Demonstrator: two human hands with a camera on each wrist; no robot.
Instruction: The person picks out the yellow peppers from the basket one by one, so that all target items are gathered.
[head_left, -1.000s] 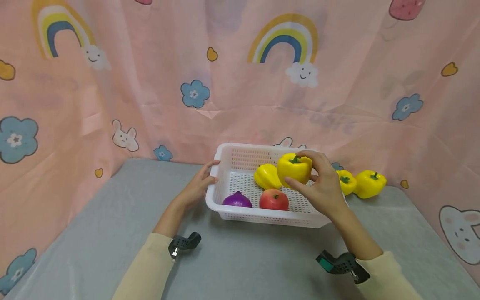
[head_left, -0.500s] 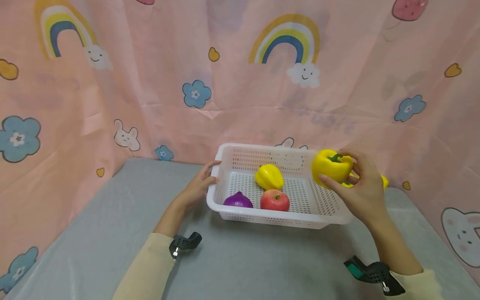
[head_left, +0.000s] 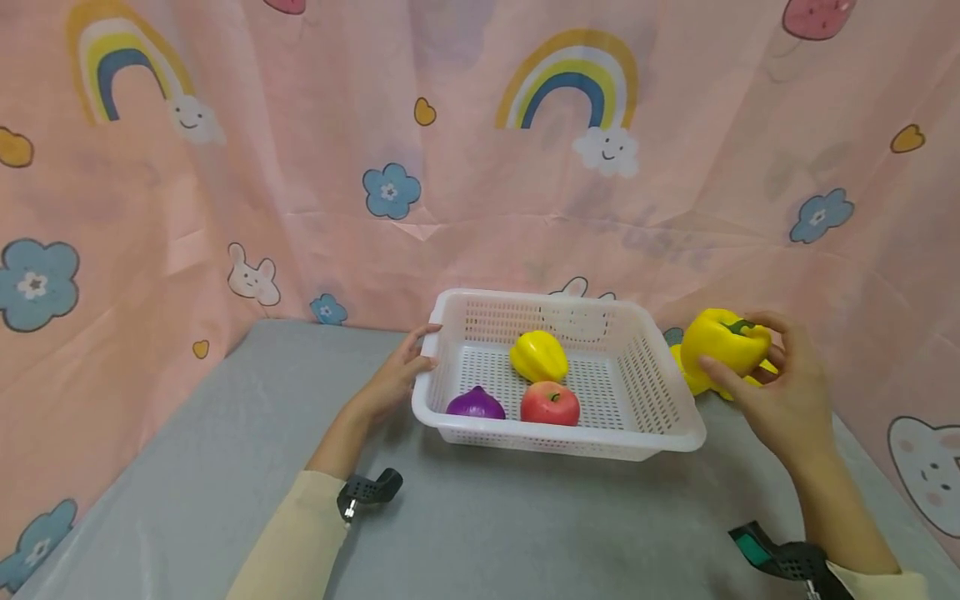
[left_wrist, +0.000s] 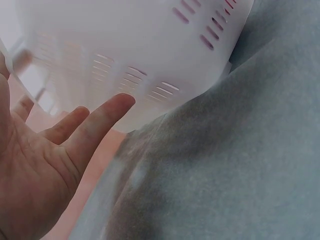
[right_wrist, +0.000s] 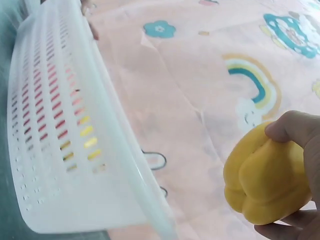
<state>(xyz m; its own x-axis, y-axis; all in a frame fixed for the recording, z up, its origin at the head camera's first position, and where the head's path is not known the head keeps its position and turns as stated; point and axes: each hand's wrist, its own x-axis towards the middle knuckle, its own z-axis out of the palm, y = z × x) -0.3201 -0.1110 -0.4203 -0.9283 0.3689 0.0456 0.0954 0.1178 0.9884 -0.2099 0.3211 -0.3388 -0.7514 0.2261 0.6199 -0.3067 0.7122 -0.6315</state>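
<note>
My right hand (head_left: 787, 392) grips a yellow bell pepper (head_left: 723, 342) with a green stem, right of the basket. The right wrist view shows this pepper (right_wrist: 267, 175) held between thumb and fingers, its lobed underside facing the camera. My left hand (head_left: 393, 375) holds the left end of a white perforated plastic basket (head_left: 555, 442); the left wrist view shows its thumb (left_wrist: 105, 122) against the outer wall. Inside the basket lie a yellow bell pepper (head_left: 538, 356), a purple onion (head_left: 476, 403) and a red apple (head_left: 550, 403). More yellow peppers (head_left: 693, 383) are mostly hidden behind the held one.
A grey cloth covers the table (head_left: 480, 525). Behind it hangs a pink curtain (head_left: 465, 242) printed with rainbows, flowers and rabbits, close to the basket's far side.
My right hand has carried the yellow pepper rightward from over the basket, past its right rim, to in front of the other peppers. My left hand has stayed at the basket.
</note>
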